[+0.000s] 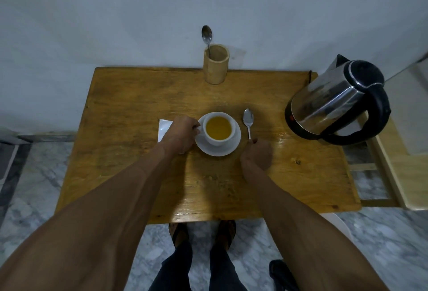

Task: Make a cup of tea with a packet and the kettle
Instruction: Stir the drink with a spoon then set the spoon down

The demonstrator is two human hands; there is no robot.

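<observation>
A white cup point(218, 137) holding amber tea stands on a white saucer point(228, 149) in the middle of the wooden table point(129, 110). My left hand point(181, 132) rests against the saucer's left rim, fingers curled at the cup's side, and covers part of a white packet point(164, 127). A metal spoon point(248, 120) lies flat to the right of the saucer; my right hand point(258, 155) pinches the end of its handle. The steel kettle point(333, 103) with a black lid and handle stands at the table's right edge.
A bamboo holder point(216, 64) with a second spoon point(206, 34) stands at the table's back edge against the white wall. A pale wooden shelf point(398, 158) sits right of the table. Marble floor and my feet show below the front edge.
</observation>
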